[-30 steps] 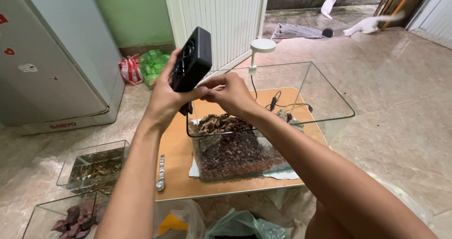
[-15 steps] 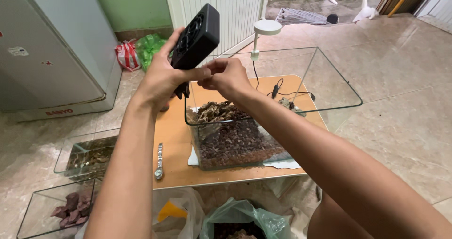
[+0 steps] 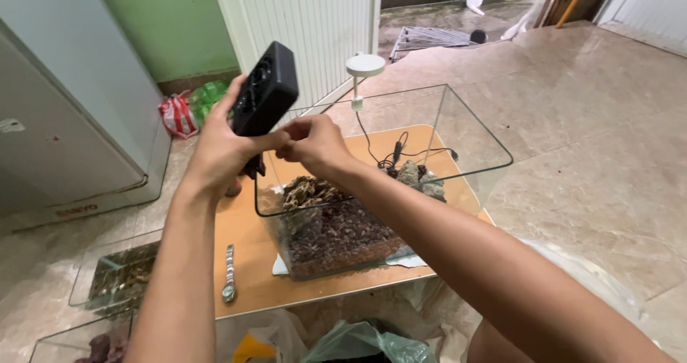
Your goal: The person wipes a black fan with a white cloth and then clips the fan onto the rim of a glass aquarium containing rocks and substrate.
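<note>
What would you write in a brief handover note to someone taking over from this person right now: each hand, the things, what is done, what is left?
Left hand: raised, gripping the black box-shaped device.
Right hand: pinching at the device's lower edge.
Glass tank: on the low wooden table, directly beneath the hands.
Done: dark gravel and rocks in tank; white clip lamp on rim.
Left: device not yet on the tank.

Grey fridge, red bag, white radiator, smaller glass tanks.

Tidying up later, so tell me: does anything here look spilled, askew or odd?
Nothing spilled. Oddities: a metal watch lies loose on the wooden board beside the glass tank, and plastic bags sit heaped against the wall.
</note>
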